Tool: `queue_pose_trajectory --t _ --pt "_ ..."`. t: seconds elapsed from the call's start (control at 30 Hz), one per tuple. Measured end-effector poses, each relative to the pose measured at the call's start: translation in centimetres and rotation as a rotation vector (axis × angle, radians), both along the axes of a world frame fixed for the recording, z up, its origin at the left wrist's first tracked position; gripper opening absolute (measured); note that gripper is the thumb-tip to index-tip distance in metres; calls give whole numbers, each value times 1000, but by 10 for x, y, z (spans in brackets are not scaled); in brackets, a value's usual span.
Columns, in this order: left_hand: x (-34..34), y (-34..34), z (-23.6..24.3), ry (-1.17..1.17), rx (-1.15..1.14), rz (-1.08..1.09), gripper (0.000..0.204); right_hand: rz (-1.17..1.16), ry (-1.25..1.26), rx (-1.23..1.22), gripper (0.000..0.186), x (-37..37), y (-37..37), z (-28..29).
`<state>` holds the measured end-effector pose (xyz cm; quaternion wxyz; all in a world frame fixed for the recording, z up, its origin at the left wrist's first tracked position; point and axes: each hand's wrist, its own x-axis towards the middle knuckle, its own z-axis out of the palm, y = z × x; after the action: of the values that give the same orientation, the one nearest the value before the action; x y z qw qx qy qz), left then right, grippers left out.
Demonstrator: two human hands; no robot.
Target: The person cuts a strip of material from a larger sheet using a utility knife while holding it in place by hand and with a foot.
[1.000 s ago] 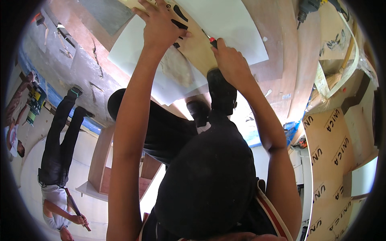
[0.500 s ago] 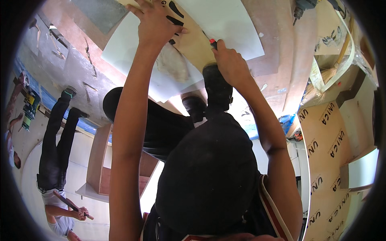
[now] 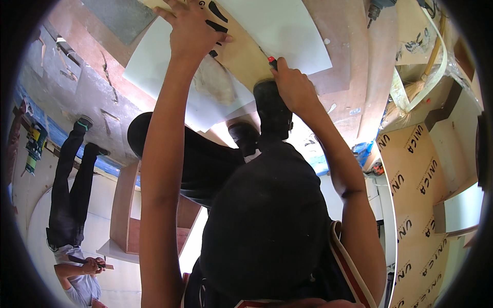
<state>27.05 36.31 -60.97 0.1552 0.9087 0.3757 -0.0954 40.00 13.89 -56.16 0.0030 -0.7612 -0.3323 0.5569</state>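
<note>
My left hand (image 3: pixel 192 36) lies spread on a long tan strip (image 3: pixel 241 46) with black printing, pressing it down with fingers apart. Under the strip is a large white sheet (image 3: pixel 295 31). My right hand (image 3: pixel 297 87) is closed round what looks like a utility knife (image 3: pixel 272 62), with a dark handle and red end. A thin blade-like tip points away from me, at the strip's right edge. Just left of that hand, my black shoe (image 3: pixel 271 110) stands at the strip's near end.
A drill (image 3: pixel 379 11) lies at the far right, and a broom (image 3: pixel 413 97) is nearer on that side. Printed tan boards (image 3: pixel 416 179) stand at right. At left are an open wooden box (image 3: pixel 123 215) and another person (image 3: pixel 69 205) holding a long thin piece (image 3: pixel 82 260).
My right hand has drawn the knife slightly toward me along the strip's edge. The left hand stays on the strip. The view has shifted slightly, and the other person's held piece is nearer level.
</note>
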Motion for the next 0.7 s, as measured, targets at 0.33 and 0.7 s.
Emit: queue_pose_trajectory --t 0.33,0.7 --pt "-1 2 2 -49 -15 -51 150 78 -32 22 28 1 -31 -1" --pt "1 1 3 29 12 2 147 65 -33 -17 29 -2 -67 4"
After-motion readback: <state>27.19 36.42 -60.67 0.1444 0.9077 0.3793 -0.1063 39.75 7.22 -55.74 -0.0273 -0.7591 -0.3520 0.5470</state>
